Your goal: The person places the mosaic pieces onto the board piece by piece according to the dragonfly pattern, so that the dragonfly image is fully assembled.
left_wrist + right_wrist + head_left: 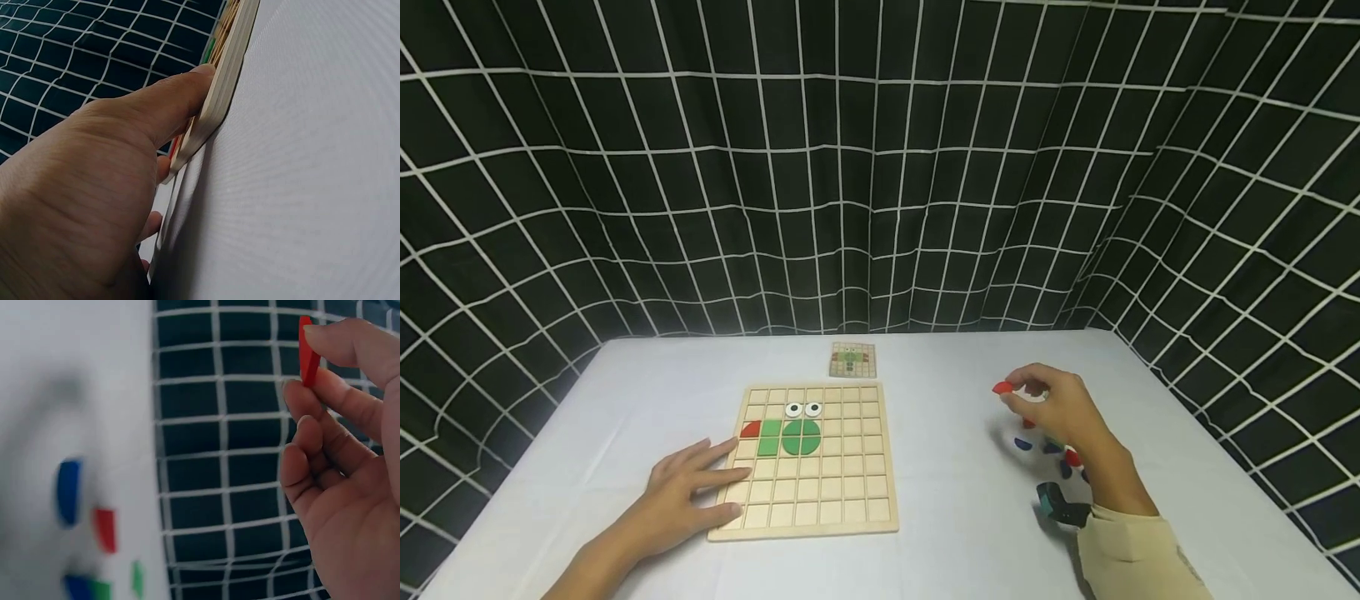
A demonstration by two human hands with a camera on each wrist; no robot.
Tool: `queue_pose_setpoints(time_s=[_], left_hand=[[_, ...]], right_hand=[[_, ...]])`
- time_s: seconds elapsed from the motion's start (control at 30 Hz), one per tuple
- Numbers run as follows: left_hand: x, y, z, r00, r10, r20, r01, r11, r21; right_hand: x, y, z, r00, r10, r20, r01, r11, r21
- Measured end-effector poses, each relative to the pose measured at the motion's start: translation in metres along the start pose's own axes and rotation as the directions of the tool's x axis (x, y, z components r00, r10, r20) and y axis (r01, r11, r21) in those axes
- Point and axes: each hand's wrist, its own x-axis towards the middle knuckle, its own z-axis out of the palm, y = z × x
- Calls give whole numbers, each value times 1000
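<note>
Between thumb and fingertips my right hand (1051, 404) pinches a red piece (1003, 387), raised over the table's right side. In the right wrist view the red piece (307, 353) stands nearly edge-on. My left hand (688, 496) rests on the left edge of a square wooden grid board (850, 492), fingers spread and fairly straight; its thumb lies over the rim in the left wrist view. On the board are a red quarter-circle piece (751, 429), green squares (769, 437), a green circle of quarter pieces (801, 437) and two eye pieces (803, 409).
Loose blue pieces (1023, 444) and red pieces (1072, 457) lie below my right hand, with green ones (137, 579) among them. Behind the board lies a small pattern card (852, 359). A black, white-lined grid curtain (850, 183) surrounds the white table (947, 467).
</note>
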Motion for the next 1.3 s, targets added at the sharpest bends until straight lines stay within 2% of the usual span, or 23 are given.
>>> queue_pose_setpoints(time_s=[0.13, 0.23, 0.3, 0.4, 0.53, 0.63, 0.73, 0.83, 1.0, 1.3], left_hand=[[-1, 1, 1, 1000, -1, 0, 1, 1000, 3], [-1, 2, 0, 1000, -4, 2, 4, 1000, 1], [0, 3, -1, 1000, -7, 6, 7, 1000, 0], [-1, 3, -2, 1000, -10, 9, 10, 1000, -1], [-1, 3, -2, 1000, -11, 11, 11, 1000, 0], [0, 3, -1, 1000, -12, 12, 12, 1000, 0], [0, 2, -1, 1000, -13, 12, 13, 1000, 1], [0, 3, -1, 1000, -15, 11, 15, 1000, 4], [0, 2, -2, 1000, -17, 13, 17, 1000, 3], [0, -1, -1, 1000, 5, 2, -5, 1000, 2]], right_hand=[[-5, -23, -9, 991, -112, -69, 112, 994, -3], [-8, -44, -14, 966, -220, -132, 222, 975, -3], [-11, -58, -16, 940, -297, -170, 302, 953, 5], [-13, -78, -16, 888, -405, -218, 418, 909, 15], [-15, -98, -10, 809, -520, -275, 552, 833, 47], [-15, -111, -2, 762, -578, -294, 625, 775, 96], [-15, -125, 5, 735, -611, -292, 663, 739, 123], [-15, -140, 12, 729, -621, -288, 672, 730, 127], [-15, -162, 25, 732, -621, -279, 672, 724, 152], [-9, -189, 58, 732, -631, -258, 681, 696, 229]])
